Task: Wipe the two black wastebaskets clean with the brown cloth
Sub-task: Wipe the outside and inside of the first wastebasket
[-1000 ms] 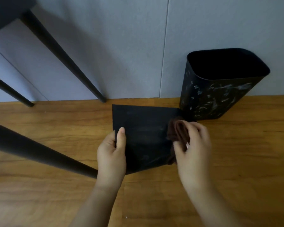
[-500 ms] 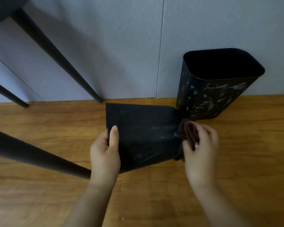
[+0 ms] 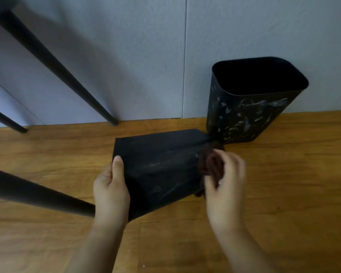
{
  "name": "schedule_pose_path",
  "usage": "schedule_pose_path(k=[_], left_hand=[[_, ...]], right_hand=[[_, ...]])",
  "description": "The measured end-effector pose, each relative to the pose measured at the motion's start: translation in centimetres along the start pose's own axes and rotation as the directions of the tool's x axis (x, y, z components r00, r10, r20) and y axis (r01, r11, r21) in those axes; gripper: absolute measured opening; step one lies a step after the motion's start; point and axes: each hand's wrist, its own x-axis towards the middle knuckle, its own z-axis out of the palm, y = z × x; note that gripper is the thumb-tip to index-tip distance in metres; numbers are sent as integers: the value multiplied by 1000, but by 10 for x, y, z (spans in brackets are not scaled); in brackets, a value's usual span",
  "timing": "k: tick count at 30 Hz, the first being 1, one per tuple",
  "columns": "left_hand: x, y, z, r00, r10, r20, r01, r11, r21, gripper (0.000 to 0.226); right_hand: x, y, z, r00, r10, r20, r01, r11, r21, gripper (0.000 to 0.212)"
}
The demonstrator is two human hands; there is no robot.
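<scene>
A black wastebasket (image 3: 161,166) lies tipped on its side over the wooden floor, with faint white smears on its upper face. My left hand (image 3: 111,189) grips its near left edge, thumb on top. My right hand (image 3: 225,184) holds a bunched brown cloth (image 3: 210,162) against the basket's right end. A second black wastebasket (image 3: 248,115) stands upright by the wall at the right, its side covered in white smudges.
Black slanted furniture legs (image 3: 53,62) cross the left side, one thick leg (image 3: 37,196) running low just left of my left hand. A grey panelled wall (image 3: 146,56) closes the back. Wooden floor (image 3: 293,194) stretches to the right and front.
My right hand with the cloth has slid rightward along the lying basket to its right end. The left hand keeps its grip on the left edge.
</scene>
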Motion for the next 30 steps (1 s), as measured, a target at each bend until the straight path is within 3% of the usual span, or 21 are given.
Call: schedule_pose_path(k=[4,5,8,10,13,16,18,21,25,27,30], left_hand=[[1,0,-1,1000,-14,3,14,1000,7,35],[1,0,-3,1000,-17,3,17,1000,3,35],[1,-1,-5,1000,-17,-10,16,1000,-11,35],[0,-1,-4,1000,3,-8,-3,1000,3,35],[-1,1,1,1000,9,2,-9,1000,16,36],[0,3,0,1000,-6,-8,7,1000,14,34],[0,2,-3,1000,-23,-13,23,1000,0,33],[0,1,-6,999,-31,-22,31,999,-15,31],[-2,1,-3,1000,8,-6,-7,1000,28,34],[-1,2,-1,1000,3,-5,-3,999,36,33],[2,2,-1,999,-24,-24,25,1000,12,32]], right_hand=[[-20,-13,8,897,-359,258,391,916,-85,70],[-16,-8,6,902,-350,250,385,917,-104,69],[9,9,-5,992,-95,84,102,991,-84,61],[20,12,-9,999,-18,-34,15,996,-89,55],[10,-4,-1,998,-63,24,64,995,-76,59],[-13,-17,9,922,-298,249,315,948,-34,62],[-14,-7,7,885,-378,272,408,911,-59,63],[1,12,-5,980,-154,128,163,985,-61,63],[15,16,-10,996,18,-83,-20,1000,-22,53],[5,7,-2,1000,-10,-26,10,1000,-4,58],[-16,0,7,947,-245,207,245,969,28,63]])
